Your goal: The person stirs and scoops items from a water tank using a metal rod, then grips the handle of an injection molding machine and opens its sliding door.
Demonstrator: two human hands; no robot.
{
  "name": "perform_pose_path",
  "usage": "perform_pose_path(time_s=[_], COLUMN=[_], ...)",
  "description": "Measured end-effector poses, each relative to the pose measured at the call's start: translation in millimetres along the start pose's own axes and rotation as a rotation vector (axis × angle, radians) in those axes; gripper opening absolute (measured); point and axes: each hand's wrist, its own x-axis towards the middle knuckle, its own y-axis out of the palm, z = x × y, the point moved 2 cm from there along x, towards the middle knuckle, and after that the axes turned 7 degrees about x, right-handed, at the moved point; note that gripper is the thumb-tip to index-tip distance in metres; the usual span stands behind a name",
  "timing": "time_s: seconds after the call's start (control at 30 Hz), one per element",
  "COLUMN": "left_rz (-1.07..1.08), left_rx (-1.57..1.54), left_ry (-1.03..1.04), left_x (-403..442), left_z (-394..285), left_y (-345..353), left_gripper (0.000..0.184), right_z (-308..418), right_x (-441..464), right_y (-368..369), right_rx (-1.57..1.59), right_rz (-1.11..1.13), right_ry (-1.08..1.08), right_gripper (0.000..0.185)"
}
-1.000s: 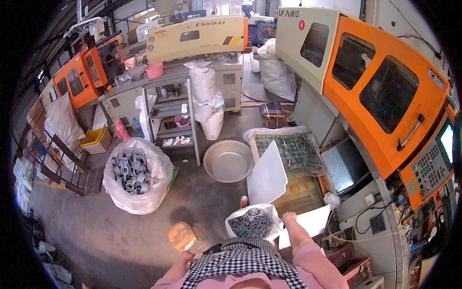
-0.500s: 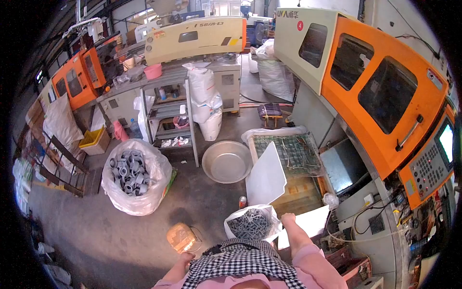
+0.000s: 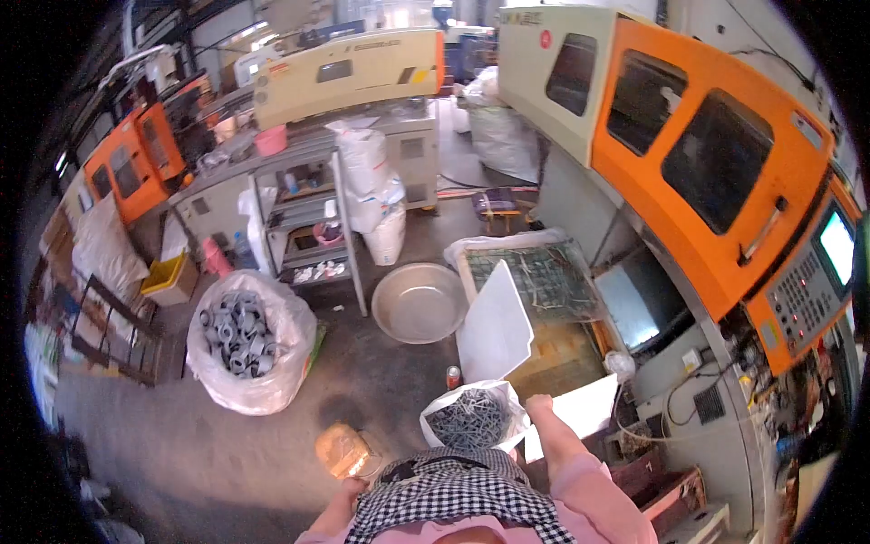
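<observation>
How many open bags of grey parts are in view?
2: the large bag at picture left, and the small bag beside the right hand. Others may be hidden.

A white bag (image 3: pixel 514 410) sits in front of the person's body, its mouth spread open, loaded with slim grey parts (image 3: pixel 467 420) lying crisscross. Its right edge is by the right hand (image 3: pixel 539 405) (contact is hard to tell). A tan, rounded object (image 3: pixel 341 450) lies near the left hand (image 3: pixel 352 490).
</observation>
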Motion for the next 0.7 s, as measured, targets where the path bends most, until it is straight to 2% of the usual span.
perform_pose_path(time_s=[0.13, 0.37, 0.47, 0.6, 0.7], left_rz=[0.059, 0.16, 0.182, 0.211, 0.231], left_rx=[-0.024, 0.005, 0.016, 0.028, 0.036], left_ry=[0.071, 0.133, 0.156, 0.186, 0.247], left_x=[14, 32, 32, 31, 33], left_z=[-5, -38, -41, -27, -14], left_y=[-6, -4, -7, -15, -19], left_gripper=[0.022, 0.02, 0.02, 0.019, 0.018], right_z=[-7, -2, -9, -8, -10], right_x=[54, -12, -14, -16, -11], right_y=[55, -18, -11, -2, 2], right_rx=[0.252, 0.257, 0.33, 0.221, 0.223], right_rz=[-0.081, -0.032, -0.067, -0.212, -0.221], right_ry=[0.121, 0.085, 0.142, 0.072, 0.056], right_gripper=[0.024, 0.024, 0.023, 0.02, 0.02])
